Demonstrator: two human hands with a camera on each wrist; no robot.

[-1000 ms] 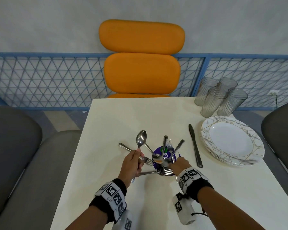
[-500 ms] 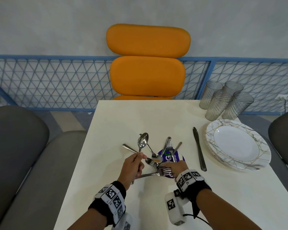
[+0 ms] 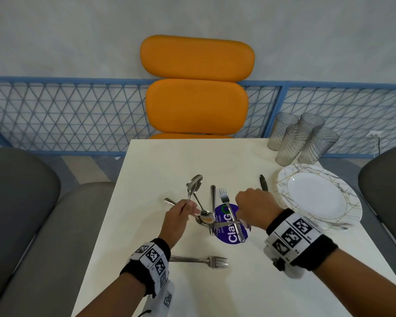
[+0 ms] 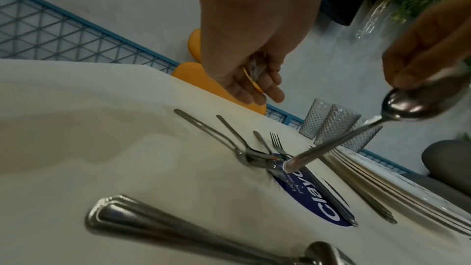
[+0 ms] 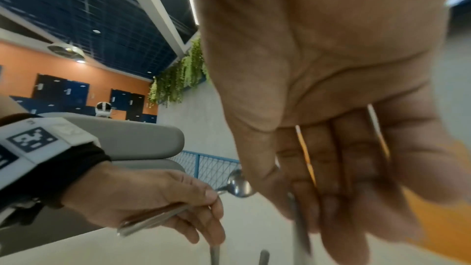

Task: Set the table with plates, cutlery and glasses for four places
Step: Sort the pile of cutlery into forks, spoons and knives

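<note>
My left hand (image 3: 189,208) grips a spoon (image 3: 194,185) by its handle, bowl up, over the left side of the cutlery pile (image 3: 206,219). The left wrist view shows the same spoon (image 4: 413,106) close up. My right hand (image 3: 245,207) hovers over the pile's right side and pinches a thin metal handle, apparently that of a fork (image 3: 226,202); the right wrist view is blurred there. One fork (image 3: 199,260) lies alone near the front, by my left wrist. A knife (image 3: 263,181) is partly hidden behind my right hand. Stacked plates (image 3: 318,197) and several glasses (image 3: 302,138) stand at the right.
The white table (image 3: 169,161) carries a round purple sticker (image 3: 231,234) under the pile. An orange chair (image 3: 197,88) stands at the far end, a grey chair (image 3: 21,191) at the left and another (image 3: 386,179) at the right. A blue mesh fence (image 3: 66,110) runs behind.
My right hand has let go of the fork it held flat; that fork now lies near the front. The hand has risen and moved right over the pile. The left hand still holds the spoon.
</note>
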